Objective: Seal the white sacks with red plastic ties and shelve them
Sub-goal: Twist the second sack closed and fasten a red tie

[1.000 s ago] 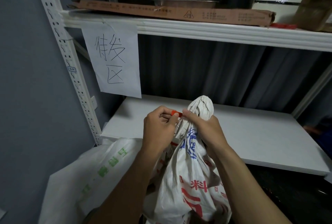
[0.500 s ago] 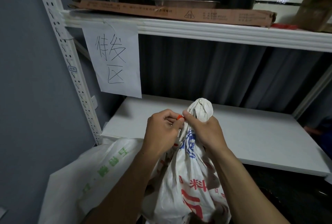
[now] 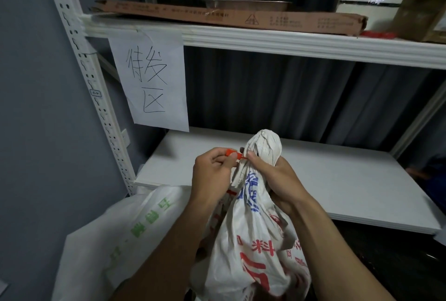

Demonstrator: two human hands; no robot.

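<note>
Red tie (image 3: 233, 153) farther left; shelf (image 3: 337, 180) behind.

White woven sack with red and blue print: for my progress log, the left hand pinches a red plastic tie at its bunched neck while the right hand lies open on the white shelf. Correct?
No. The head view shows the right hand gripping the bunched neck of the white woven sack, not lying open. The left hand does pinch the red plastic tie there.
</note>
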